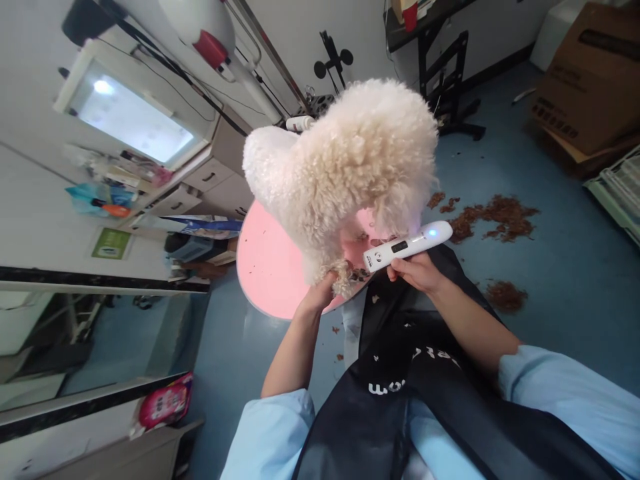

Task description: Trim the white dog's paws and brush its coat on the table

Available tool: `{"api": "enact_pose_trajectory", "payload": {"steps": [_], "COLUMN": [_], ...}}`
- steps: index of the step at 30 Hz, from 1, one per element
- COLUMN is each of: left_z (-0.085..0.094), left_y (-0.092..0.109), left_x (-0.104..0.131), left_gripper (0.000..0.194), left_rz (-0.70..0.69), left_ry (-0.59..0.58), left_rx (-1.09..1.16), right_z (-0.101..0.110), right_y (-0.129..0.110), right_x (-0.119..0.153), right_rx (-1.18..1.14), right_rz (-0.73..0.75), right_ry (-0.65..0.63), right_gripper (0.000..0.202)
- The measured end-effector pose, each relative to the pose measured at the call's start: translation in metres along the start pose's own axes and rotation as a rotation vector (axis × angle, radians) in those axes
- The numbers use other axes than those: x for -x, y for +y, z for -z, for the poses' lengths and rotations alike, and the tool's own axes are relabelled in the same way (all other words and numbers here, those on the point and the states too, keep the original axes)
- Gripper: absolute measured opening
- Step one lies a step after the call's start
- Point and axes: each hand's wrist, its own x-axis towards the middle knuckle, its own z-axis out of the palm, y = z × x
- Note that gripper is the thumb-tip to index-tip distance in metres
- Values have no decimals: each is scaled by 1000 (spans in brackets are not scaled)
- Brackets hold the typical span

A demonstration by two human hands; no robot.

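Note:
A curly cream-white dog (345, 147) stands on a round pink grooming table (270, 267). My left hand (323, 291) is closed around one of its paws (343, 277) near the table's front edge; the fur hides some of the fingers. In my right hand (417, 271) is a white pet clipper (407, 245) with a blue light lit on its body. The clipper's head end points left, close to the held paw; whether it touches the fur I cannot tell. Dark hair clippings show beside the paw.
Piles of brown hair (493, 217) lie on the blue floor at the right, near a cardboard box (590, 80). A drawer cabinet (215, 180) and a lit panel (133, 113) stand at the left. A white dryer arm (255, 87) reaches down behind the dog.

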Motion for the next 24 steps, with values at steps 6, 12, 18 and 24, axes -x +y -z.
{"api": "enact_pose_trajectory", "payload": {"steps": [6, 12, 18, 24], "left_z": [-4, -2, -8, -12], "left_y": [13, 12, 14, 10], "left_x": [-2, -3, -4, -4], "left_gripper": [24, 24, 34, 37], "left_rz": [-37, -19, 43, 28], "left_ry": [-119, -119, -93, -49], "left_rx": [30, 26, 97, 99], "right_z": [-15, -9, 0, -15], "right_y": [-28, -48, -51, -27], "right_x": [-11, -15, -15, -16], "right_rx": [152, 213, 197, 72], "right_rz": [170, 110, 27, 153], "right_ry": [-276, -479, -519, -260], "right_gripper": [41, 37, 47, 45]}}
